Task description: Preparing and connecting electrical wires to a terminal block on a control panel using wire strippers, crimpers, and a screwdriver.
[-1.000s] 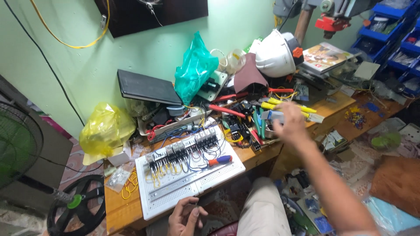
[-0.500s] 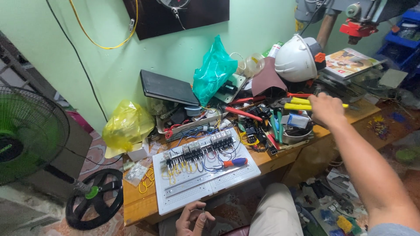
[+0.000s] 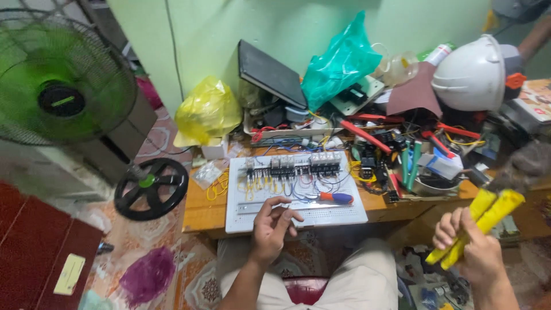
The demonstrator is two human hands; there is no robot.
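Right hand (image 3: 479,252): closed around yellow-handled pliers (image 3: 476,227), held low, nearest the camera.
Left hand (image 3: 272,224): fingers loosely curled, empty, rested on the white wiring board (image 3: 295,186).
Desk (image 3: 204,212): crowded behind; screwdriver (image 3: 333,198) lay on the board.
Risk: thin wires could be snagged or nicked by the pliers.

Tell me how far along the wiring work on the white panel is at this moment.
Done: the white panel carries a row of black components with blue and yellow wires run beneath. In hand: the right hand grips a yellow-handled tool; the left hand rests at the panel's near edge. Left: its lower strip looks bare, and a red-and-blue screwdriver lies idle.
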